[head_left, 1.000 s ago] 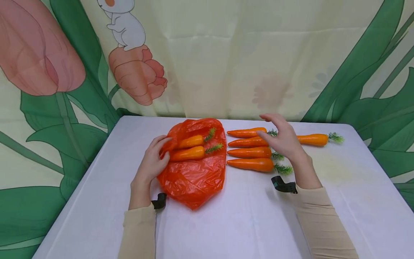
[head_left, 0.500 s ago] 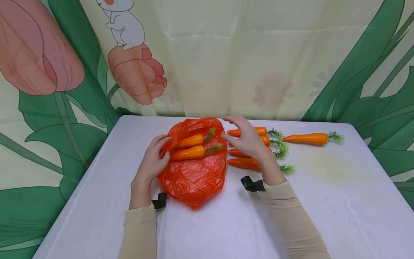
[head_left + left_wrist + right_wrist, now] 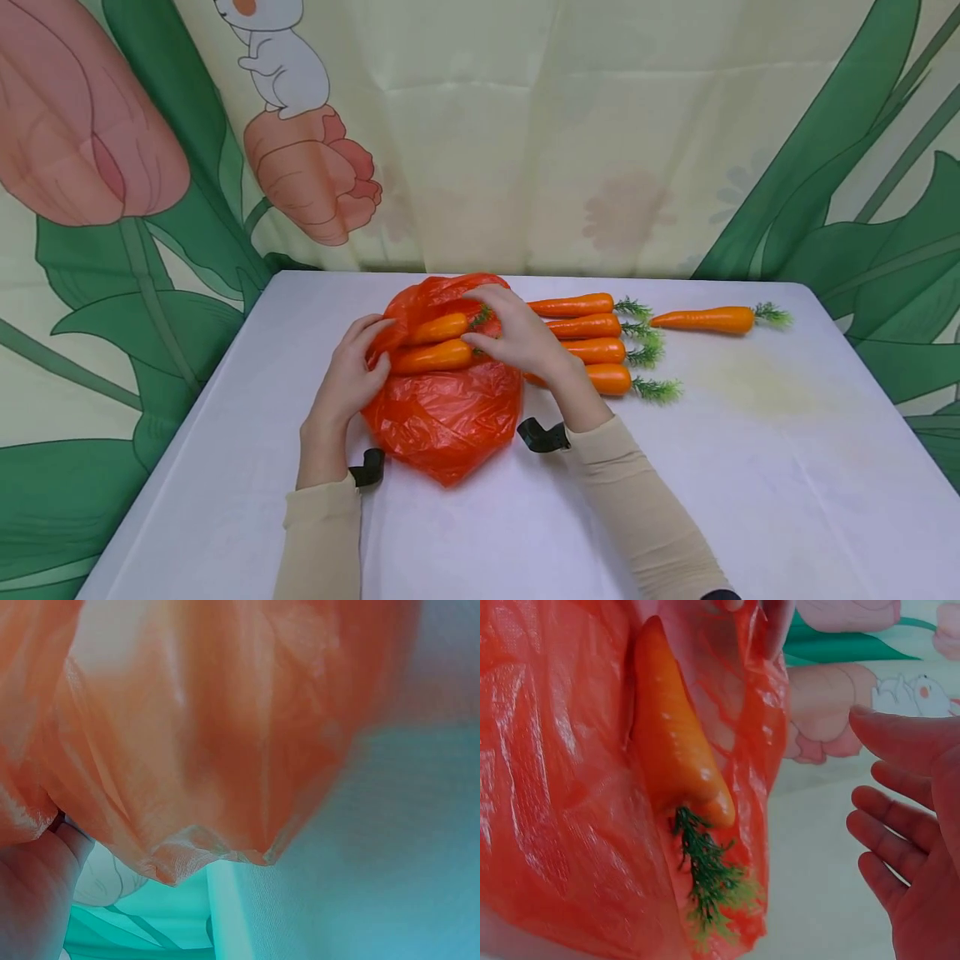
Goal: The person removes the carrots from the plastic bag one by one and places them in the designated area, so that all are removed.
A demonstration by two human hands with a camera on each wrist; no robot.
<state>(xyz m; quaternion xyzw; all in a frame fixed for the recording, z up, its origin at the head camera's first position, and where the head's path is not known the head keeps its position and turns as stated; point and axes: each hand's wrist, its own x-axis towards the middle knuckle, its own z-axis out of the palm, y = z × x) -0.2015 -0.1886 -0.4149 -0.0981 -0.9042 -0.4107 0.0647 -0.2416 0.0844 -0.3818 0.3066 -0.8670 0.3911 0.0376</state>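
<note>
A red plastic bag [image 3: 450, 425] lies on the table with two orange carrots, an upper one [image 3: 441, 329] and a lower one [image 3: 431, 357], at its opening. My left hand [image 3: 347, 371] grips the bag's left edge, its thumb and fingers around the film. In the left wrist view, bag film [image 3: 225, 750] fills most of the picture. Over the leafy ends of the two carrots hovers my right hand [image 3: 521, 332], fingers spread apart from the thumb with nothing between them. The right wrist view shows a carrot [image 3: 679, 742] on the bag, beside the relaxed right hand [image 3: 911, 817].
Right of the bag several more carrots [image 3: 603, 380] lie in a row, tips toward the bag and partly behind my right hand. A single carrot [image 3: 708, 320] lies farther right. A printed curtain [image 3: 555, 167] hangs behind the white table [image 3: 465, 542].
My right hand has moved left, from above the row of carrots to above the two carrots on the bag. The left hand keeps its hold on the bag.
</note>
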